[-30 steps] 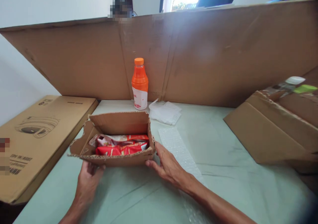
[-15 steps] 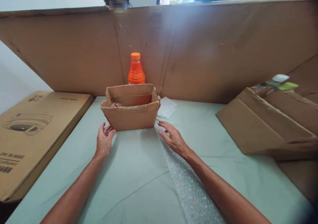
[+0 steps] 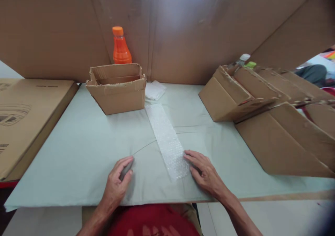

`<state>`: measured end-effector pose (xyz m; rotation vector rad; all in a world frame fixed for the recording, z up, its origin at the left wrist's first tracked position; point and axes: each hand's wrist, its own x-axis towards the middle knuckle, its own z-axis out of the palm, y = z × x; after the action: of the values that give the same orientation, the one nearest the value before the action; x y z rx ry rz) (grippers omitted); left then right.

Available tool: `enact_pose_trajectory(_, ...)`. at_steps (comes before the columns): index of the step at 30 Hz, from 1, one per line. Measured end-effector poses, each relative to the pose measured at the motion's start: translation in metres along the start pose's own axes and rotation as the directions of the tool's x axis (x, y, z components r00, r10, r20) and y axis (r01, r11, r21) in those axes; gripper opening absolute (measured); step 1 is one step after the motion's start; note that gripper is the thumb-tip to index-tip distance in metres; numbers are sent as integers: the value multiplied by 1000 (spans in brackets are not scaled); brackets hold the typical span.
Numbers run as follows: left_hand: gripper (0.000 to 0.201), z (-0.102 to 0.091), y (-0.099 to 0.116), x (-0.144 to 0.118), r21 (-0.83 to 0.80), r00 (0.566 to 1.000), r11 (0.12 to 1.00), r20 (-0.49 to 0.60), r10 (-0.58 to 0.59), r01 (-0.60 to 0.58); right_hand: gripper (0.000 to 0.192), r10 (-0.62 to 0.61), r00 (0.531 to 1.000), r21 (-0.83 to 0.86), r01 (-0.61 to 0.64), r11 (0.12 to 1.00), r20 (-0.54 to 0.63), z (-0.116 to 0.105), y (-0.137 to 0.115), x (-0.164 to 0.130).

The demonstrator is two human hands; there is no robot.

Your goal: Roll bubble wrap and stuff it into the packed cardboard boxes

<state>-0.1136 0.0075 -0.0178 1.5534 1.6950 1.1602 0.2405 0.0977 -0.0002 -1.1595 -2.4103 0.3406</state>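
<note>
A long strip of bubble wrap (image 3: pixel 166 140) lies flat on the pale green cloth-covered table (image 3: pixel 78 152). At its near right edge is my right hand (image 3: pixel 204 171), fingers apart, the fingertips at or just touching the plastic. My left hand (image 3: pixel 119 180) rests to the left of the strip, curved with thumb and fingers apart and nothing between them. Beyond the strip's far end, to the left, stands an open cardboard box (image 3: pixel 123 96); its contents are hidden by its front wall. A folded piece of clear plastic wrap (image 3: pixel 155 90) sits beside that box.
An orange bottle (image 3: pixel 121 47) stands behind the open box. Several cut cardboard boxes (image 3: pixel 285 142) occupy the right side, with bottle caps showing behind them. A large flat carton (image 3: pixel 44 117) lies at the left. A tall cardboard panel (image 3: pixel 178 37) closes off the back.
Both hands have drawn back from beside the open box toward the table's near edge. The view has tilted down and turned right, showing more boxes and the strip's near end.
</note>
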Motion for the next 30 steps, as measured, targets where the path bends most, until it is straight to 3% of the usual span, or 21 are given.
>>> enact_pose_trajectory(2, 33, 15, 13, -8, 48, 988, 989, 62, 139, -142, 39, -14, 1000, -43, 14, 999, -18, 8, -12, -5)
enact_pose_trajectory(5, 50, 34, 29, -13, 141, 933, 928, 160, 324, -346, 27, -12, 996, -67, 6, 998, -93, 22, -28, -4)
enact_pose_trajectory(9, 78, 47, 42, -11, 222, 855, 841, 302, 423, -494, 19, -20, 980, -4, 20, 1000, -200, 27, -41, -5)
enact_pose_trajectory(11, 79, 49, 45, -11, 211, 828, 822, 340, 446, -529, 17, 9, 985, 119, 12, 993, -173, 22, -47, -8)
enact_pose_trajectory(13, 69, 52, 49, -13, 165, 825, 827, 308, 474, -537, 16, 65, 995, 286, -41, 957, -73, 14, -54, -10)
enact_pose_trajectory(15, 49, 55, 53, -16, 106, 854, 858, 209, 476, -503, 16, 116, 993, 439, -119, 891, 33, 8, -59, -12)
enact_pose_trajectory(17, 30, 58, 56, -15, 72, 917, 917, 108, 383, -392, 16, 172, 984, 541, -174, 823, 55, 5, -62, -13)
enact_pose_trajectory(19, 26, 61, 59, -11, 70, 976, 975, 63, 209, -213, 16, 257, 966, 570, -192, 799, -36, 5, -64, -16)
enact_pose_trajectory(21, 36, 62, 60, -3, 89, 997, 995, 71, 34, -41, 16, 308, 933, 523, -172, 835, -185, 5, -66, -19)
enact_pose_trajectory(23, 46, 63, 60, 5, 137, 993, 989, 100, -69, 55, 18, 245, 923, 426, -102, 899, -297, 5, -69, -22)
enact_pose_trajectory(25, 51, 65, 60, 12, 206, 985, 974, 126, -119, 91, 23, 97, 946, 304, 3, 953, -311, 7, -73, -22)
enact_pose_trajectory(27, 54, 67, 60, 16, 263, 980, 960, 141, -140, 99, 27, -41, 970, 180, 86, 980, -240, 13, -76, -18)
enact_pose_trajectory(30, 56, 68, 59, 16, 289, 982, 953, 129, -135, 93, 31, -128, 986, 27, 132, 991, -108, 25, -77, -9)
